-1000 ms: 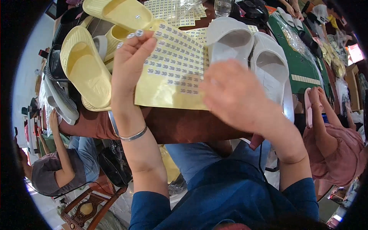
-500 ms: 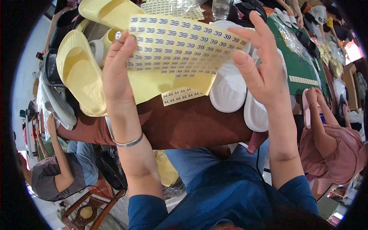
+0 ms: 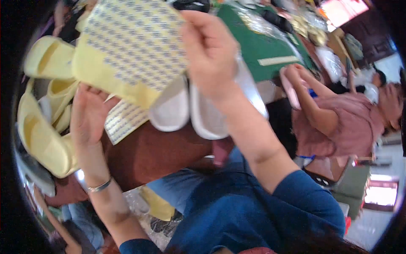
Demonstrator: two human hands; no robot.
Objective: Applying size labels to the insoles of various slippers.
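A pale yellow sheet of printed number stickers point(image 3: 135, 46) is held up over the table, blurred by motion. My right hand point(image 3: 211, 59) pinches its right edge between thumb and fingers. Below the sheet's lower left corner, my left hand point(image 3: 89, 114) is open, palm turned up, its fingertips partly hidden. Beside those fingers lies a smaller sticker sheet point(image 3: 124, 120) on the brown table cover point(image 3: 139, 161). Behind the raised sheet's lower right corner, a white slide sandal point(image 3: 171, 108) shows in part, with another white slide sandal point(image 3: 207, 114) beneath my right wrist.
Several yellow slides, one of them a yellow slide point(image 3: 42, 135), crowd the left side, with a grey slide point(image 3: 36, 165) near the edge. To the right, a person in pink point(image 3: 338, 122) sits by a green table point(image 3: 241, 46) holding a pink slide point(image 3: 287, 89).
The view has turned to the right. My left hand has let go of the sheet and dropped below it. My right hand, apart from the sheet before, now grips its edge.
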